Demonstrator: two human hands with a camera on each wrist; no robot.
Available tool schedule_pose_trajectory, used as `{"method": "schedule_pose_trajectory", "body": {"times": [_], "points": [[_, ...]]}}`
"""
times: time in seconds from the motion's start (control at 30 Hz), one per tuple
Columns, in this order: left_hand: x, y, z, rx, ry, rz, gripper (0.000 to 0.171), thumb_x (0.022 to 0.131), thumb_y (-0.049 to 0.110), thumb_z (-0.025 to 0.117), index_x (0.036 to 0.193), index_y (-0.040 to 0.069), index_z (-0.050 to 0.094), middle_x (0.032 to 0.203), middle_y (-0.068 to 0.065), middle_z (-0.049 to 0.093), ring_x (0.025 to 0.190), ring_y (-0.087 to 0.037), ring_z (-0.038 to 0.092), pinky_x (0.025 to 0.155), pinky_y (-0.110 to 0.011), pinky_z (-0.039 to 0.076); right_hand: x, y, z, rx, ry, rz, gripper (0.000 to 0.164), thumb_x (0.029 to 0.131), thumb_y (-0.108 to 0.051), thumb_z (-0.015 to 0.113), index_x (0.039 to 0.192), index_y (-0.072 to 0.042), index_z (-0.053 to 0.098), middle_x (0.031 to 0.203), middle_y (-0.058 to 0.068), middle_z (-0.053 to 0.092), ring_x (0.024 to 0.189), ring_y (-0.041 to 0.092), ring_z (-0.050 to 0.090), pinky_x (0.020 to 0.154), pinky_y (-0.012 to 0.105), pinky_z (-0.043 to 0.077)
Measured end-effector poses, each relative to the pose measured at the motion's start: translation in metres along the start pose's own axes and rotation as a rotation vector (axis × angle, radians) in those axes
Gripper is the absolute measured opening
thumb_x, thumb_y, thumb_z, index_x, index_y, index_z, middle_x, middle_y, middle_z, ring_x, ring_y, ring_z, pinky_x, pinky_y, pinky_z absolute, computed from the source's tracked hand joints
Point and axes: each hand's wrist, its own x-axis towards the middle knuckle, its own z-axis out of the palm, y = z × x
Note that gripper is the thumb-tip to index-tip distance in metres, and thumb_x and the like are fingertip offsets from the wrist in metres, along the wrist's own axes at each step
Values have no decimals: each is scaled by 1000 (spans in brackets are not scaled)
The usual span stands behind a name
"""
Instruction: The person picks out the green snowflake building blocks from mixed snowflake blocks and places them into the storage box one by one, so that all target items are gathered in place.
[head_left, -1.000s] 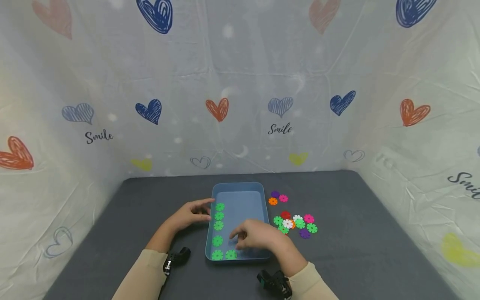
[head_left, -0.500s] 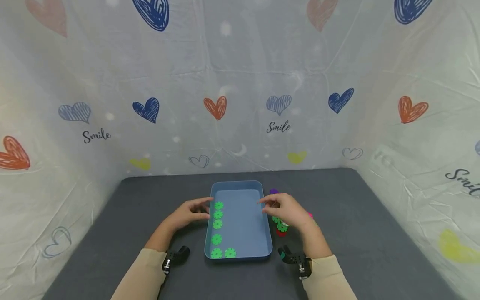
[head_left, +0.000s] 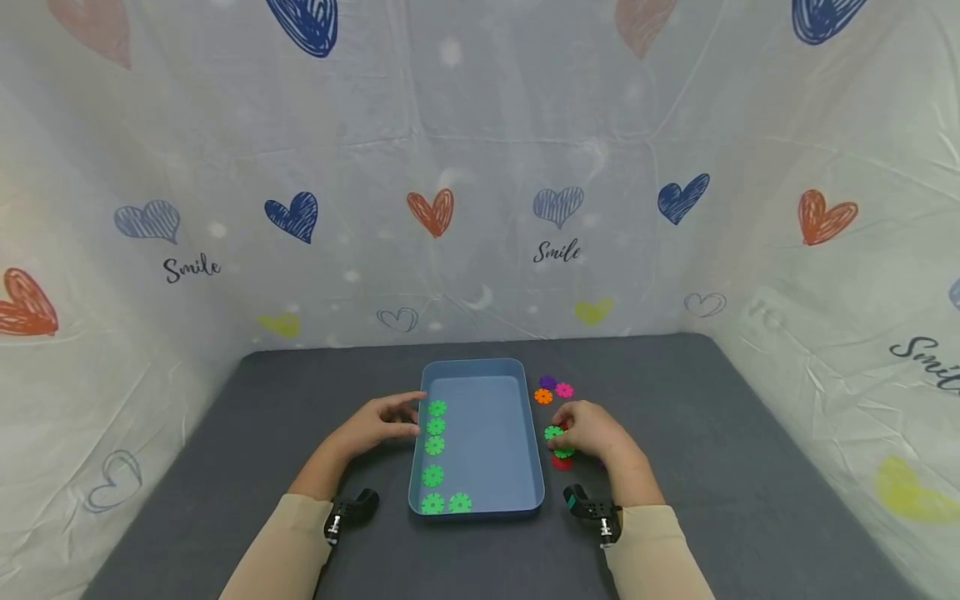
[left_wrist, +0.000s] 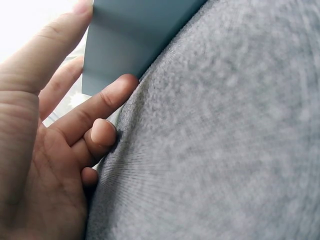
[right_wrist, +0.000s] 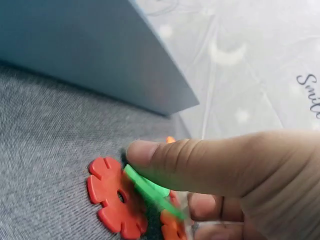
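A blue tray (head_left: 487, 433) lies on the table in the head view. Along its left side runs a column of green flower-shaped discs (head_left: 432, 475), with one more beside the lowest. My left hand (head_left: 381, 422) is at the tray's left edge, fingers loosely extended; fingertips meet the tray wall (left_wrist: 115, 45) in the left wrist view. Right of the tray, my right hand (head_left: 596, 429) reaches over the loose pile. In the right wrist view its thumb and fingers pinch a tilted green flower-shaped disc (right_wrist: 155, 192), partly hidden by the thumb, above a red disc (right_wrist: 112, 192).
Behind the right hand lie a purple disc (head_left: 548, 382), a pink disc (head_left: 564, 390) and an orange disc (head_left: 543, 397). My right hand covers much of the other pile. A patterned curtain (head_left: 480, 275) hangs behind the dark table (head_left: 337, 367).
My right hand has moved from inside the tray, across its right rim, to the loose discs, and now pinches a green one. The left hand has stayed at the tray's edge.
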Motion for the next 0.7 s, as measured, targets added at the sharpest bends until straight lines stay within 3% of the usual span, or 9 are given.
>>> {"method": "schedule_pose_trajectory", "body": {"times": [0.17, 0.47, 0.7], "points": [[-1, 0, 0, 0, -5, 14, 67, 93, 18, 79, 152, 5, 50, 113, -15, 67, 90, -21, 59, 73, -33, 48, -2, 1, 0, -59, 29, 75, 32, 79, -24, 90, 96, -7, 71, 88, 3, 65, 76, 20, 58, 70, 40, 50], [2, 0, 0, 3, -6, 13, 68, 93, 20, 80, 152, 7, 50, 113, -13, 67, 88, -21, 58, 72, -32, 48, 1, 2, 1, -159, 77, 27, 24, 77, -26, 86, 88, -12, 69, 80, -2, 62, 70, 18, 54, 62, 36, 45], [1, -2, 0, -1, -14, 26, 69, 93, 20, 79, 153, 5, 48, 113, -13, 67, 89, -20, 60, 75, -32, 50, -4, -11, -9, -30, 147, -17, 34, 80, -25, 80, 109, -11, 68, 96, 1, 64, 80, 19, 58, 73, 42, 49]]}}
